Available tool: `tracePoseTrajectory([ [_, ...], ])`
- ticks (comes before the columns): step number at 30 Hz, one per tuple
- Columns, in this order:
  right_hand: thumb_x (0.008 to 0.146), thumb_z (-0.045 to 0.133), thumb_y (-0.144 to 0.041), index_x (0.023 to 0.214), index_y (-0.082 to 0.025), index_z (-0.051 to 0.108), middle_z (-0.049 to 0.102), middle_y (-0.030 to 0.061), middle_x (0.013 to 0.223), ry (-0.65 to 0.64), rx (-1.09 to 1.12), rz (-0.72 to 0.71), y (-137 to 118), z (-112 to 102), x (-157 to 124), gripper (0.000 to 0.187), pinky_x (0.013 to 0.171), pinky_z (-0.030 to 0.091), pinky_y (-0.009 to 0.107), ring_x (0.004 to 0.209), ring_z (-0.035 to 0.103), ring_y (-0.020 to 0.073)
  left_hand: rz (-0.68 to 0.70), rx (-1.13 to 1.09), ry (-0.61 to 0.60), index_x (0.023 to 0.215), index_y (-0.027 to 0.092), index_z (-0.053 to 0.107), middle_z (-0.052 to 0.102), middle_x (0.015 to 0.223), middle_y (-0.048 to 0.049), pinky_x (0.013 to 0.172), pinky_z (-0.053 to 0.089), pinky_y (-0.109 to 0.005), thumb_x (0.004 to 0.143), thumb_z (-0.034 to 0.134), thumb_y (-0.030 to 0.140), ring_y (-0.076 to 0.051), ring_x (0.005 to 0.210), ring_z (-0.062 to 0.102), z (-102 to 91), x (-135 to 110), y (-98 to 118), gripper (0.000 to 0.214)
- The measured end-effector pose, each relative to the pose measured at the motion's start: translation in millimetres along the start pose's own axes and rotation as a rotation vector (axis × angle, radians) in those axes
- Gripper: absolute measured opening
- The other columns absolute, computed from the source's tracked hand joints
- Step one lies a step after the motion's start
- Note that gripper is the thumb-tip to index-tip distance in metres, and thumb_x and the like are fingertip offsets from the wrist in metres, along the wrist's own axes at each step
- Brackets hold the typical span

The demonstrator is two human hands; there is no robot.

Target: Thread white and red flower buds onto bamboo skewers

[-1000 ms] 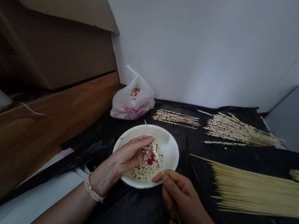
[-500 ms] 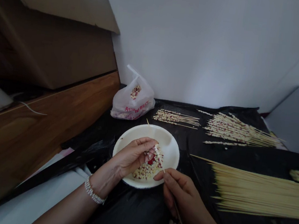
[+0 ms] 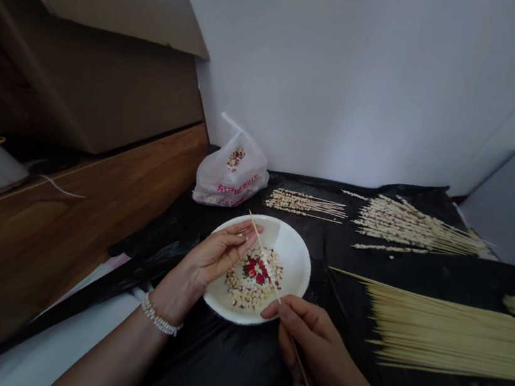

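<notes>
A white plate [image 3: 295, 248] on the black sheet holds several pale kernels [image 3: 245, 289] around a red printed flower. My right hand [image 3: 302, 335] pinches a thin bamboo skewer [image 3: 262, 257] that slants up and left over the plate, with a few pale pieces threaded near its middle. My left hand [image 3: 216, 254] reaches over the plate's left rim, thumb and fingertips pressed together near the skewer's upper part; what they pinch is too small to name. A pearl bracelet [image 3: 158, 319] circles my left wrist.
A bundle of bare skewers [image 3: 448, 329] lies right of the plate. Two heaps of threaded skewers [image 3: 306, 204] [image 3: 411, 229] lie at the back by the wall. A white plastic bag [image 3: 231, 174] sits behind the plate. Wooden ledge and cardboard box [image 3: 91, 51] stand on the left.
My left hand slid up the skewer from the plate's middle to its upper left rim, uncovering the red flower. My right hand stayed almost still.
</notes>
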State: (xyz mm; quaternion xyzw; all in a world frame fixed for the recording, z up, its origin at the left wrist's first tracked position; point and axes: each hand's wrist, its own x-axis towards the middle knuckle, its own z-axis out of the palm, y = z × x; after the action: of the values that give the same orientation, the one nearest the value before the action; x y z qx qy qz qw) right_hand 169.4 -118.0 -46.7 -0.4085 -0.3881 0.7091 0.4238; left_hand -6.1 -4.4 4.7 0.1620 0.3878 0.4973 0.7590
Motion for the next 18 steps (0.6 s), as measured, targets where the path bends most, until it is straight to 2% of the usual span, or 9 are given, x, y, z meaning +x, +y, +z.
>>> tracePoseTrajectory([
  [4,0.087,0.066,-0.060,0.089,-0.016,0.072,0.048,-0.0096,0.042,-0.020,-0.012,-0.007,1.4,0.0,0.5,0.044,0.034,0.022,0.017,0.031,0.031,0.0043,0.028,-0.056,0.066,0.104,0.005,0.069,0.072,0.104,-0.0144,0.078,0.060,-0.017,0.083,0.051,-0.014,-0.015,0.087,0.074,2.4,1.2,2.4,0.033],
  [8,0.086,0.067,-0.060,0.087,-0.016,0.072,0.047,-0.0096,0.041,-0.016,-0.004,-0.003,1.3,0.6,0.9,0.044,0.034,0.022,0.017,0.031,0.031,0.0042,0.022,-0.127,0.155,0.101,0.004,0.067,0.073,0.092,-0.0112,0.074,0.060,-0.017,0.092,0.047,-0.005,-0.012,0.077,0.073,5.1,2.6,5.5,0.024],
  [13,0.086,0.067,-0.061,0.088,-0.016,0.072,0.048,-0.0095,0.042,-0.021,-0.010,0.008,-0.7,1.5,-0.2,0.045,0.033,0.021,0.018,0.031,0.030,0.0042,-0.011,-0.070,0.088,0.105,0.007,0.068,0.075,0.095,-0.0118,0.077,0.060,-0.021,0.085,0.049,-0.012,-0.016,0.086,0.075,3.3,1.6,6.6,0.034],
  [18,0.087,0.066,-0.060,0.088,-0.016,0.072,0.048,-0.0094,0.042,-0.021,-0.009,0.004,0.4,1.2,-1.0,0.043,0.034,0.020,0.017,0.031,0.031,0.0039,0.012,-0.065,0.138,0.106,0.007,0.067,0.075,0.097,-0.0113,0.075,0.061,-0.019,0.090,0.042,-0.010,-0.014,0.085,0.075,9.0,-3.2,5.0,0.034],
])
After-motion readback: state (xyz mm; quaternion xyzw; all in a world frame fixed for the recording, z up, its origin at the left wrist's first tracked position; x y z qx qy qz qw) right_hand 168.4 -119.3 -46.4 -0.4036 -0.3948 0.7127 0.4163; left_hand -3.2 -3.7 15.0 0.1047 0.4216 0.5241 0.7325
